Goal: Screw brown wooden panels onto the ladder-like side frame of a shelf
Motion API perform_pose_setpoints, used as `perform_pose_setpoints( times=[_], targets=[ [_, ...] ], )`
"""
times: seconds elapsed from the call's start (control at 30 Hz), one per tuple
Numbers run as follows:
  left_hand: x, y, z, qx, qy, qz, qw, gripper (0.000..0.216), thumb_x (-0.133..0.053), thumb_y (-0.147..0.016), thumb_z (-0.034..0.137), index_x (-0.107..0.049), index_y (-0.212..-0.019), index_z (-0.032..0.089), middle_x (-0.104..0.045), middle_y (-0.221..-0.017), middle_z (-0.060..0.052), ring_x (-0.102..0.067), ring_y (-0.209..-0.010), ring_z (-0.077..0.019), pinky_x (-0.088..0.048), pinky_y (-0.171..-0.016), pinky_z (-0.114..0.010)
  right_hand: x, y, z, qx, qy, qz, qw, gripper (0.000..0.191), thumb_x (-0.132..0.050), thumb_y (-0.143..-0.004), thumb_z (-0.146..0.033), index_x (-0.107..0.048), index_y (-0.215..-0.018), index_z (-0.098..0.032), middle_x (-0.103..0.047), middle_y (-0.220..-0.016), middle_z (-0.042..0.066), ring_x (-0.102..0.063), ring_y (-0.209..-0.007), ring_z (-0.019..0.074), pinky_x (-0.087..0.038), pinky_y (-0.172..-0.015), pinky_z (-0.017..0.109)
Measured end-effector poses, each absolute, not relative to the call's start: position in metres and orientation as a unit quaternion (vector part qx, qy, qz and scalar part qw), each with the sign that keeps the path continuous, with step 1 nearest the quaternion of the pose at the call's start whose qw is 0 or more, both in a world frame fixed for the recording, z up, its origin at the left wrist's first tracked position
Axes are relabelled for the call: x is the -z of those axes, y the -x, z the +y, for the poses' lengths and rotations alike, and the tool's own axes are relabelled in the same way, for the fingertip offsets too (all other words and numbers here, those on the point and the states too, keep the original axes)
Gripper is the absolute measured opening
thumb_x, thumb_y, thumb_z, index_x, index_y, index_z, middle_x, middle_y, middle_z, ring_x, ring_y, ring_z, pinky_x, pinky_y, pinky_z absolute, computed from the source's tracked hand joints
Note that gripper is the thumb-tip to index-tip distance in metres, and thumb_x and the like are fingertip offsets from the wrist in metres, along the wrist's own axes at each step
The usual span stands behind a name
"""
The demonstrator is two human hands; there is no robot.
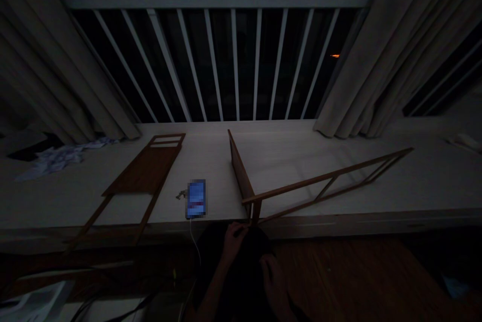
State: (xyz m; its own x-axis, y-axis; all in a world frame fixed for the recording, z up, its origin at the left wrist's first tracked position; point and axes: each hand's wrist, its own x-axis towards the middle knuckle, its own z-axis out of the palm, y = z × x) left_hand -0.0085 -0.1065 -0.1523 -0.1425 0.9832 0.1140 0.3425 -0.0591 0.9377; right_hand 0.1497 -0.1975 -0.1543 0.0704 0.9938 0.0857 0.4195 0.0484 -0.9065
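My left hand (232,242) is at the ledge's front edge, its fingers bent in a pinch close to the lower corner of a hinged wooden frame (289,190). What they hold, if anything, is too dark to make out. The frame stands on edge, its two parts spread in a V, one with a solid panel (240,174). Lower and to the right, my right hand (271,272) rests over my dark-clothed lap with thumb and fingers apart, apparently holding nothing. On the left, a second wooden frame with a panel (145,169) lies with its legs past the ledge edge.
A lit phone (196,199) with a white cable (195,241) lies on the pale ledge (214,161), small keys (181,194) beside it. Crumpled cloth (60,158) is at far left. Behind are white railings (233,61) and curtains (361,71). The room is dim.
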Motion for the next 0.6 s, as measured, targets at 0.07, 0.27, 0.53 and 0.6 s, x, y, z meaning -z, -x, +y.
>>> perform_pose_setpoints(
  times=[0.07, 0.27, 0.53, 0.6],
  targets=[
    [0.152, 0.008, -0.107, -0.47, -0.554, 0.597, 0.34, 0.026, -0.056, -0.07, 0.04, -0.067, -0.085, 0.021, -0.061, -0.082, -0.005, -0.054, -0.084, -0.0184, -0.041, -0.082, -0.036, 0.156, -0.15, -0.197, -0.337, 0.597, -0.596, 0.419, 0.033, -0.032, -0.086, -0.042, -0.056, -0.087, -0.02, -0.062, -0.087, 0.007, -0.057, -0.084, 0.0189, -0.044, -0.079, 0.031],
    [0.147, 0.009, -0.109, -0.462, -0.558, 0.6, 0.34, 0.025, -0.059, -0.066, 0.033, -0.066, -0.088, 0.022, -0.062, -0.087, -0.005, -0.055, -0.087, -0.0192, -0.042, -0.083, -0.037, 0.157, -0.153, -0.192, -0.322, 0.595, -0.609, 0.413, 0.033, -0.031, -0.086, -0.042, -0.056, -0.087, -0.021, -0.062, -0.09, 0.007, -0.057, -0.085, 0.0197, -0.045, -0.079, 0.032],
    [0.137, 0.014, -0.133, -0.472, -0.494, 0.611, 0.4, 0.035, -0.056, -0.068, 0.035, -0.058, -0.101, 0.02, -0.061, -0.101, -0.004, -0.054, -0.097, -0.0192, -0.039, -0.088, -0.034, 0.159, -0.154, -0.195, -0.285, 0.601, -0.617, 0.42, 0.031, -0.035, -0.085, -0.04, -0.058, -0.09, -0.021, -0.063, -0.091, 0.008, -0.058, -0.086, 0.0195, -0.046, -0.079, 0.032],
    [0.125, 0.016, -0.143, -0.474, -0.463, 0.626, 0.411, 0.029, -0.053, -0.069, 0.041, -0.061, -0.087, 0.018, -0.063, -0.09, -0.004, -0.056, -0.09, -0.0196, -0.042, -0.082, -0.033, 0.157, -0.155, -0.194, -0.283, 0.6, -0.616, 0.424, 0.032, -0.035, -0.085, -0.041, -0.059, -0.087, -0.021, -0.063, -0.089, 0.008, -0.059, -0.084, 0.0194, -0.047, -0.078, 0.031]
  ],
)
